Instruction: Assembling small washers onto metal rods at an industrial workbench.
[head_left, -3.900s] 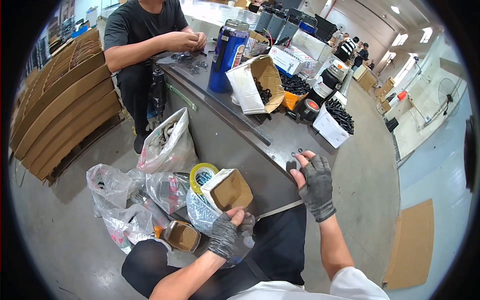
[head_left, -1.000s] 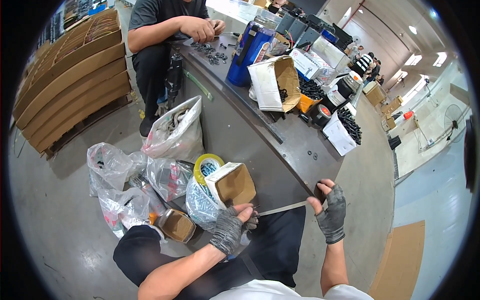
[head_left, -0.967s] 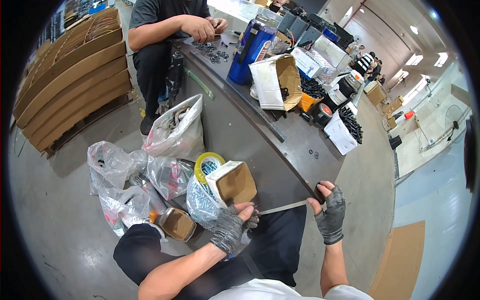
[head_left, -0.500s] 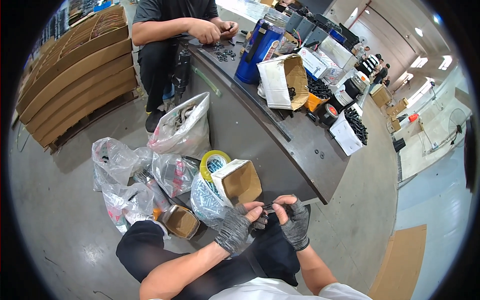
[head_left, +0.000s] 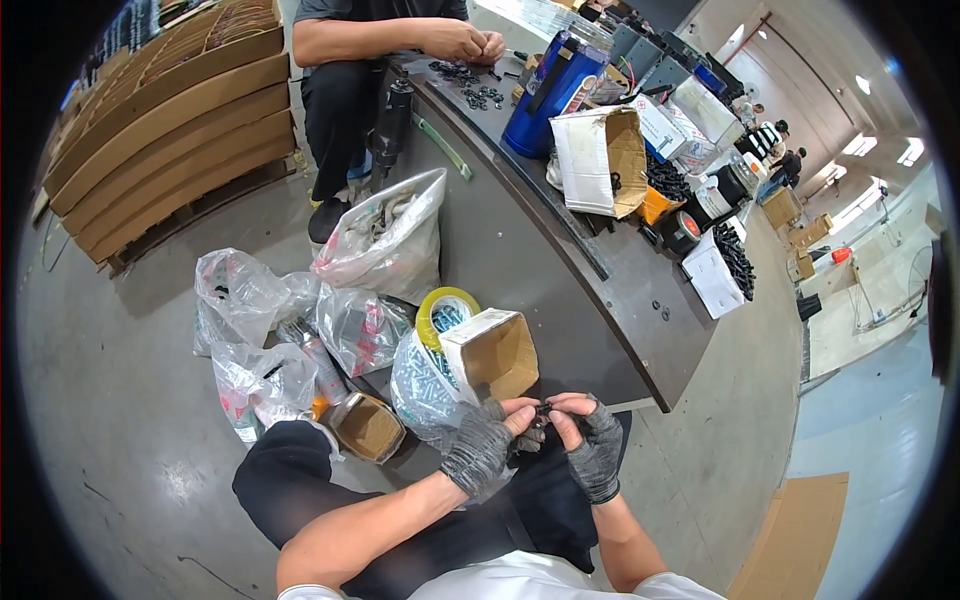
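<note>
Two hands: both gloved, brought together just below the open cardboard box (head_left: 492, 352), which serves as the landmark throughout.
Left hand (head_left: 480, 447): curled shut, thumb and fingertips pinched onto a small dark part (head_left: 541, 415) from its left.
Right hand (head_left: 594, 453): likewise closed, fingers bent inward, and the same part is met from its right.
Small dark part: found between the two sets of fingertips, just below and slightly right of the box, over the person's lap; its exact shape cannot be told, since it is tiny and half hidden by the gloves.
Risk, dropping: the part is held only at the fingertips, so a slip could be caused by the thick glove fabric; it would likely be lost on the dark trousers (head_left: 520, 520) or the grey floor (head_left: 130, 430) below the box.
Risk, tipping: the box is seen tilted against a clear bag of small parts (head_left: 425, 385), with a yellow tape roll (head_left: 445, 305) just above it; a nudge from the left wrist could spill it.
Risk, clutter: more plastic bags (head_left: 250, 330) are spread left of the box, and a second small box (head_left: 368, 428) sits below-left of it, close to the knee.
Bench (head_left: 560, 260): right of and above the box, its edge close to the hands.
Other person: seated well above the box, hands (head_left: 460, 42) kept busy at the bench's far end.
</note>
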